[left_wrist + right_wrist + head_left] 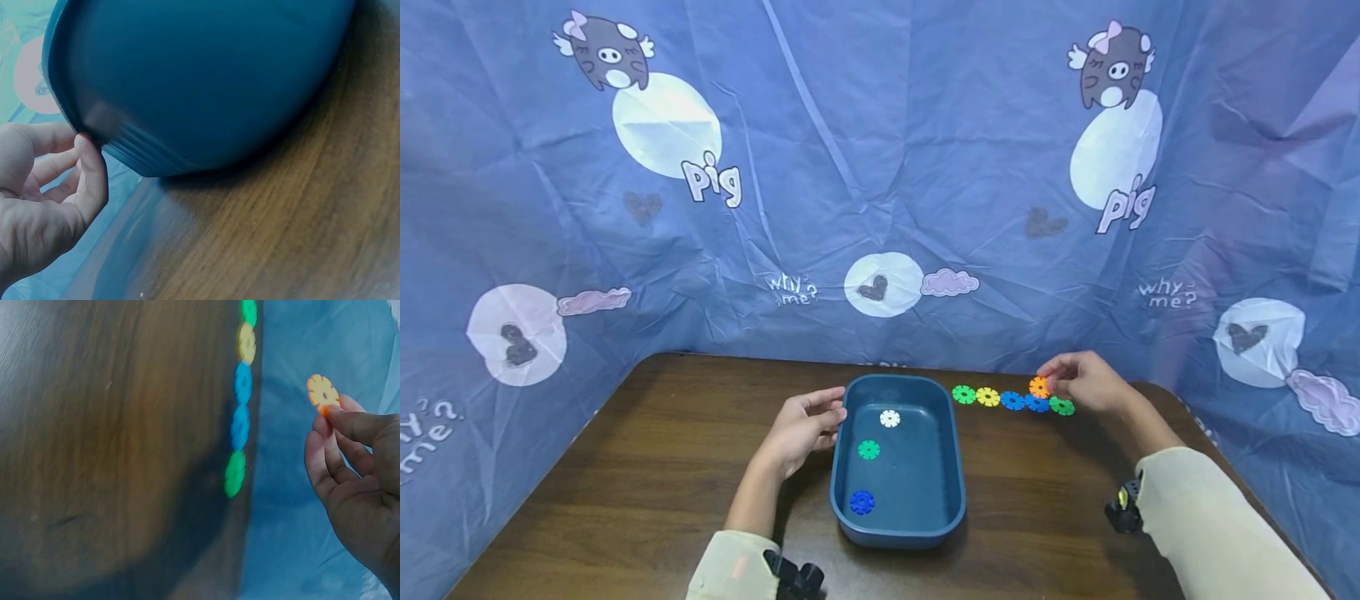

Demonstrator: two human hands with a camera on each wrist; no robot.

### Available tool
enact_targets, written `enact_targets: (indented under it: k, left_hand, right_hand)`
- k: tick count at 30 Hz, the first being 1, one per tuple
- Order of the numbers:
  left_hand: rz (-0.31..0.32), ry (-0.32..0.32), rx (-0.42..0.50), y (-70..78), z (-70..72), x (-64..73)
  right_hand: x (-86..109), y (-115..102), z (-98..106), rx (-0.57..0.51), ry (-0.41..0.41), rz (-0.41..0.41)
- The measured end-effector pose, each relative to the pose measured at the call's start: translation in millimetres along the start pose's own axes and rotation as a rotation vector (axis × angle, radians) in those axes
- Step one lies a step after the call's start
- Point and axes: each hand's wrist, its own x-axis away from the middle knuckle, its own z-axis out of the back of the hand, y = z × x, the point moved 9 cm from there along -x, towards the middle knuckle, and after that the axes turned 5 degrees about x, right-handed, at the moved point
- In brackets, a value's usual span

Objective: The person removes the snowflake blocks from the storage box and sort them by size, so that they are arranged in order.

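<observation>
An orange snowflake-shaped plastic disc (pixel 324 392) is pinched between the thumb and forefinger of my right hand (pixel 1088 382). It is held up over a row of similar discs: a green disc (pixel 964 395), a yellow disc (pixel 988 397), two blue discs (pixel 1012 401) and another green disc (pixel 1062 406). With thumb and forefinger, my left hand (pixel 805 429) grips the left rim of a dark blue rectangular tub (pixel 957 467). Inside the tub lie a white disc (pixel 890 418), a green disc (pixel 868 450) and a blue disc (pixel 862 502), apart from one another.
The brown wooden table (pixel 647 467) has rounded far corners. Behind it hangs a blue cloth (pixel 820 183) printed with pigs and hearts. The disc row lies close to the table's far edge, right of the tub.
</observation>
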Motion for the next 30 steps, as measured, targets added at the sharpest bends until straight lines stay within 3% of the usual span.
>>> enact_targets:
  k: [7,16,23,30]
  left_hand:
    - [0.001,0.004,0.002,-0.4,1.3,-0.2]
    - [0.004,0.011,0.015,-1.5,1.3,-1.2]
    - [0.008,0.018,0.014,-2.8,2.4,-0.5]
    - [-0.001,0.008,0.014,-2.2,2.0,-2.2]
  right_hand:
    - [24.2,46.5,11.0,-0.082,0.168,-0.102]
    - [53.5,102.3,16.2,-0.182,0.371,-0.298]
    - [60.4,116.8,10.6,-0.263,0.431,-0.368]
    - [61.8,120.0,7.3,-0.259,0.445,-0.42]
